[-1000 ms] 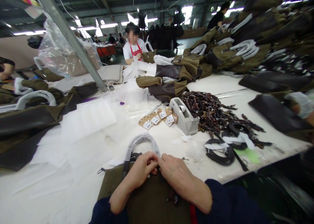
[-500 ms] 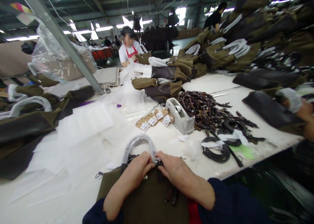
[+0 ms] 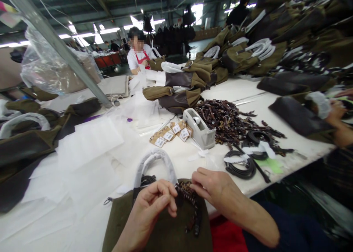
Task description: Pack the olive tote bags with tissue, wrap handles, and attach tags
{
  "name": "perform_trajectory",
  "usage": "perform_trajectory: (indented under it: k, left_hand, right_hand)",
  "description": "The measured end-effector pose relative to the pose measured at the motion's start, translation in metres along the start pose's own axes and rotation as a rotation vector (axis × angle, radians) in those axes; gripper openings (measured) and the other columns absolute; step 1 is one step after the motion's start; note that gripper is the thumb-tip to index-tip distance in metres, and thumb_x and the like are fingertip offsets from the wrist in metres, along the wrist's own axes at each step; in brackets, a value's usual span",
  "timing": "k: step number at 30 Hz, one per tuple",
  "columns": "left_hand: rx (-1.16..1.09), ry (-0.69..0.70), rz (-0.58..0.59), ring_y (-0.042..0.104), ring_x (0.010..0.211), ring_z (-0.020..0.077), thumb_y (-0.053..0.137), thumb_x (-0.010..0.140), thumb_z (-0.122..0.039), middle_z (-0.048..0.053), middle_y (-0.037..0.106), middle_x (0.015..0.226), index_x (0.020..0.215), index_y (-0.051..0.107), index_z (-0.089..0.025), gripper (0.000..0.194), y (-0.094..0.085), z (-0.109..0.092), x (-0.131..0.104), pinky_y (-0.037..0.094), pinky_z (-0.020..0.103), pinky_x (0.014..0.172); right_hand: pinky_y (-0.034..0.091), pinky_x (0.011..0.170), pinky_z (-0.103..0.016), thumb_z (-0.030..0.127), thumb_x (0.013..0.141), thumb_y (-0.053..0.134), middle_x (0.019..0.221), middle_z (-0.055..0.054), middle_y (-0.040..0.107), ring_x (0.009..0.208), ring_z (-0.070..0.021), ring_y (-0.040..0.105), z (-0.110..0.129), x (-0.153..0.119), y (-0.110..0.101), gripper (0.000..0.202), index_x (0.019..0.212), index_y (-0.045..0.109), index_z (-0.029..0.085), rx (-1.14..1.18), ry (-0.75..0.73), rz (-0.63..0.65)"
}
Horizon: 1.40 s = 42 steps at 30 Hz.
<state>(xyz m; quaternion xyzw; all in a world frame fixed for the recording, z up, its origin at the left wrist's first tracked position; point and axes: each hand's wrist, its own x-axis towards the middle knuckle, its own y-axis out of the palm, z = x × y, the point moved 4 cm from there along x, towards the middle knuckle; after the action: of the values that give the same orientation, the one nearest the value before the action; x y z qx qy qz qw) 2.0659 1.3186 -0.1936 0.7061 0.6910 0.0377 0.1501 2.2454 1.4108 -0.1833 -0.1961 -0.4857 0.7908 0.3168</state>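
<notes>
An olive fabric bag (image 3: pixel 154 226) stands before me, its arched handle (image 3: pixel 154 154) wrapped in white material. From the base of that handle hangs a dark brown braided charm (image 3: pixel 196 217) with brass-coloured chain near its top, lying against the bag's front. My left hand (image 3: pixel 154 204) is over the bag just left of the charm, fingers loosely curled and apart, nothing seen in them. At the charm's upper right is my right hand (image 3: pixel 215 187), thumb and fingers pinched at the chain. Its fingertips are partly hidden.
A tape dispenser (image 3: pixel 199 128) and paper tags (image 3: pixel 168 134) lie beyond the bag, beside a heap of dark charms (image 3: pixel 220 121). Coiled straps (image 3: pixel 239 164) sit right, white sheets (image 3: pixel 91 134) left. Stacked bags (image 3: pixel 182 79) and a co-worker (image 3: pixel 139 53) are farther back; another person's hand (image 3: pixel 338 114) is right.
My hands were together at the handle base. The left has come back and loosened; the right has shifted right. More of the charm now shows on the bag's front.
</notes>
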Motion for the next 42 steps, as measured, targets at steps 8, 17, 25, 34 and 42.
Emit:
perform_trajectory:
  k: [8,17,25,34,42]
  left_hand:
    - [-0.029,0.052,-0.155,0.06,0.079,0.0122,0.066,0.092,-0.029,0.0,0.061,0.091,0.092,0.066,-0.019,0.009,0.011,0.022,0.005,0.05,0.023,0.076]
    - [0.081,-0.03,-0.35,0.066,0.068,0.013,0.074,0.085,-0.034,0.001,0.07,0.07,0.096,0.067,-0.016,0.021,0.015,0.025,0.002,0.053,0.021,0.067]
    - [0.118,-0.062,-0.363,0.062,0.061,0.0119,0.074,0.085,-0.037,-0.001,0.068,0.063,0.089,0.07,-0.016,0.022,0.02,0.023,0.005,0.049,0.02,0.064]
    - [-0.01,-0.072,-0.363,0.06,0.064,0.0122,0.072,0.086,-0.038,-0.002,0.064,0.063,0.091,0.066,-0.016,0.023,0.024,0.028,0.003,0.046,0.022,0.069]
    - [0.07,-0.079,-0.398,0.057,0.059,0.0104,0.071,0.087,-0.038,-0.002,0.064,0.064,0.086,0.066,-0.016,0.023,0.026,0.027,0.004,0.044,0.021,0.064]
  right_hand:
    - [0.044,0.048,-0.02,0.042,0.087,0.07,0.083,-0.003,0.069,0.053,-0.0082,0.057,0.0,0.008,0.044,0.032,0.079,0.054,0.016,1.429,0.126,0.011]
    - [0.056,0.064,-0.018,0.033,0.08,0.081,0.074,-0.004,0.073,0.066,-0.0105,0.069,-0.001,0.01,0.053,0.03,0.09,0.063,0.012,1.618,0.162,0.05]
    - [0.052,0.051,-0.016,0.037,0.081,0.079,0.067,-0.001,0.07,0.053,-0.0082,0.064,-0.003,0.011,0.063,0.031,0.094,0.067,0.012,1.563,0.184,0.024]
    - [0.052,0.053,-0.016,0.038,0.081,0.078,0.066,-0.001,0.069,0.054,-0.0075,0.063,0.001,0.009,0.063,0.03,0.09,0.067,0.011,1.547,0.196,0.063]
    - [0.047,0.046,-0.014,0.042,0.083,0.076,0.068,0.001,0.066,0.049,-0.005,0.057,-0.001,0.007,0.061,0.031,0.092,0.067,0.013,1.525,0.211,-0.024]
